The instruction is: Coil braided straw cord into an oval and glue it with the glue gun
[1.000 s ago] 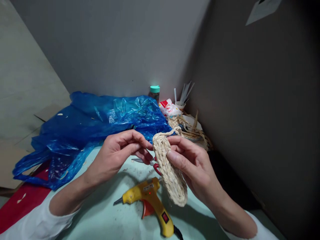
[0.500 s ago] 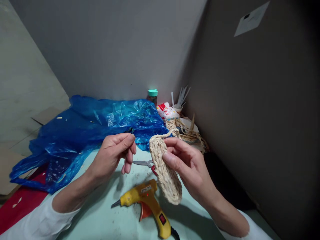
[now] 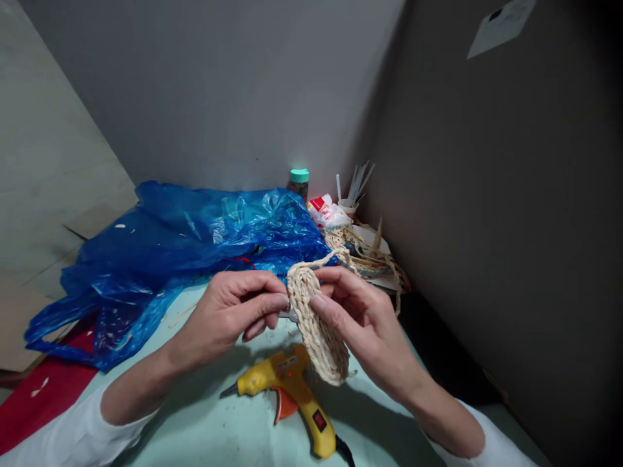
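An oval piece of braided straw hangs tilted above the table, gripped along its right side by the thumb and fingers of my right hand. From its upper end a loose straw braid runs off to the right behind that hand. My left hand is closed in a pinch, its fingertips against the piece's upper left edge. Whatever the left fingers pinch is too small to make out. Below both hands lies a yellow hot glue gun, nozzle to the left, with a small red light lit.
A crumpled blue plastic bag spreads over the table's left and back. At the back right are a green-lidded jar, a red-and-white packet, a cup of white sticks and tangled straw strands. Grey walls meet behind.
My left hand has moved right, from apart to touching the straw piece's edge. The scissors seen before are now mostly hidden behind the hands and the piece.
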### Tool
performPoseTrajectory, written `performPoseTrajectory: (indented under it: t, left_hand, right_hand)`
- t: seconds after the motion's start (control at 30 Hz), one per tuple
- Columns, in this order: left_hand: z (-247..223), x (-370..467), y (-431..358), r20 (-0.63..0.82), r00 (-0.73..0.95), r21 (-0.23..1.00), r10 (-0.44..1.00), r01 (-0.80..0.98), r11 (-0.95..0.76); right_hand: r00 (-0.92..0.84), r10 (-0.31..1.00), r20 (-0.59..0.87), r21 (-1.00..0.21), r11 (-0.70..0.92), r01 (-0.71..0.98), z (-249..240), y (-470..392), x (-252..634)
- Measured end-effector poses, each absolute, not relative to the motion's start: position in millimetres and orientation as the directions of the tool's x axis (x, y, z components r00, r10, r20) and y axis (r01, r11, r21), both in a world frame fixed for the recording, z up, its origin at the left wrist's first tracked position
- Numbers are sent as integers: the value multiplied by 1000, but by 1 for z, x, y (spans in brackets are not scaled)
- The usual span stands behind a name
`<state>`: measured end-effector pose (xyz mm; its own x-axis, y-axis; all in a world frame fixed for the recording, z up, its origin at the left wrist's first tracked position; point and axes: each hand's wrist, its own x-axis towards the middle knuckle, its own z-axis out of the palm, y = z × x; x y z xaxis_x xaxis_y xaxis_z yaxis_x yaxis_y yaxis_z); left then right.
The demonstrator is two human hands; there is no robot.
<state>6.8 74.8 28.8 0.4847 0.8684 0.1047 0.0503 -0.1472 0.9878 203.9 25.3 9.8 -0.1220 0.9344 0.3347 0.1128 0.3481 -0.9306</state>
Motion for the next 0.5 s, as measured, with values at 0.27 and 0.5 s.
performPoseTrajectory:
  t: [0.27,0.5]
  left_hand:
    - [50,-15,101,253,93,925,963,-316,-212]
    - [69,-70,141,456,-239,814,858,-277,-510]
  right_hand:
    - [-147,931,335,-924,355,140,8,25,205]
    - [-144,921,363,-904,385,185,10,26,204]
